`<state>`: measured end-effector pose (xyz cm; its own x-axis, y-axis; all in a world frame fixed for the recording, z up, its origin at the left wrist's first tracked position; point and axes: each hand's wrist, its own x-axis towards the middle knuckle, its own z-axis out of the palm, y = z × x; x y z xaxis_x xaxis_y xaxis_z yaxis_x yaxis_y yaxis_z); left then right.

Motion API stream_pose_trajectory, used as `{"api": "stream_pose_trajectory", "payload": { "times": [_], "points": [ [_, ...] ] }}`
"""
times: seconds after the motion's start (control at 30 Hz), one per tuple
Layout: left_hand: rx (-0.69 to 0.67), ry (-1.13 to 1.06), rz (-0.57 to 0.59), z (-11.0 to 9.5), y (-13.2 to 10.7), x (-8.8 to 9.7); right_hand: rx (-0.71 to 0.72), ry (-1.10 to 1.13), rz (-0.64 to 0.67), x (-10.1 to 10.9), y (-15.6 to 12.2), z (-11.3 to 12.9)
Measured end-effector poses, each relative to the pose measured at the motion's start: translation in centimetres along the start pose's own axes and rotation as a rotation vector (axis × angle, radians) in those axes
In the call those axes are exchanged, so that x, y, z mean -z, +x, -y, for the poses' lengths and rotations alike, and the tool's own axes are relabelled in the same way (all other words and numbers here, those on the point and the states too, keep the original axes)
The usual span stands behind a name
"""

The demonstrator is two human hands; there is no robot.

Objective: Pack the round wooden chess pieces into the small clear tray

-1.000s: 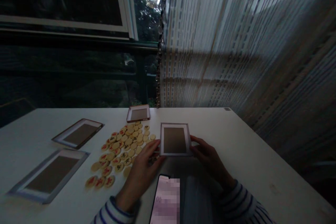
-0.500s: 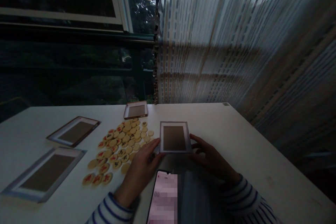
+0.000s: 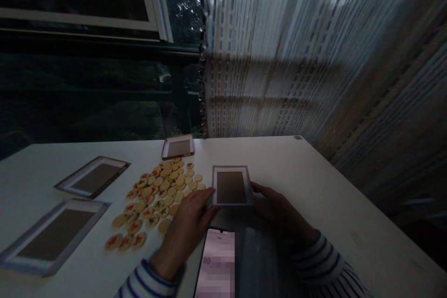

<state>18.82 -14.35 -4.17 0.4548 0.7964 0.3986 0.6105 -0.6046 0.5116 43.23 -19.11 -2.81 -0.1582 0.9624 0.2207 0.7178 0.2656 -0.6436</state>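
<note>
Box lid (image 3: pixel 232 186) nudged nearer, both hands (image 3: pixel 186 228) (image 3: pixel 279 209) gripping, inside empty

My left hand (image 3: pixel 186 223) reaches forward, back of the hand up, its fingers (image 3: pixel 206 194) stretched out and close together. My right hand (image 3: pixel 279 212) mirrors it from the other side, palm turned inward, fingers (image 3: pixel 258 189) curled loosely. Both wrists come out of striped sleeves, my forearms angling in toward each other, low over the worktop (image 3: pixel 314 186).
</note>
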Motion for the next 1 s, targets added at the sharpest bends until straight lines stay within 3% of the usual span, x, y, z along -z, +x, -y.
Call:
{"api": "stream_pose_trajectory", "payload": {
  "times": [0.47,0.6,0.8,1.0],
  "points": [
    [-0.03,0.066,0.021,0.2,0.1,-0.4,0.021,-0.04,0.015,0.0,0.0,-0.3],
    [-0.026,0.093,0.007,0.1,0.1,-0.4,0.052,-0.025,0.023,0.3,0.1,0.4],
    [-0.005,0.133,0.08,-0.4,0.2,-0.2,0.079,0.013,0.042,0.6,0.4,2.1],
    [-0.016,0.116,0.099,-0.3,0.3,-0.3,0.037,0.034,0.05,0.5,0.5,2.3]
  ]
}}
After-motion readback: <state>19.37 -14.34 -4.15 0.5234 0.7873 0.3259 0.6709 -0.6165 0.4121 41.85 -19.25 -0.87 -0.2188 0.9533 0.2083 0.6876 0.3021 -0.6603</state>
